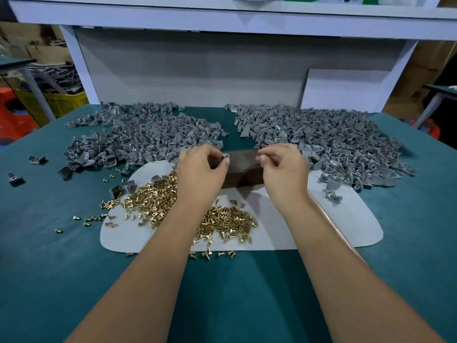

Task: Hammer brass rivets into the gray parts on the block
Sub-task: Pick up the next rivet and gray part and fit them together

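Left hand (200, 169) pinching a small gray part (225, 155) over the dark block (243, 167), right hand (282, 167) with fingers curled, its hold unclear, brass rivets (222, 219) on the pad (284, 231) below

Rivets (173, 206) before block (243, 167); parts (148, 134) behind.

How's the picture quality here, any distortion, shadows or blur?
Head view: wide-angle bending curves the shelf edge and table; soft, even light; a faint shadow falls across the block between the hands; the far gray parts look slightly soft.
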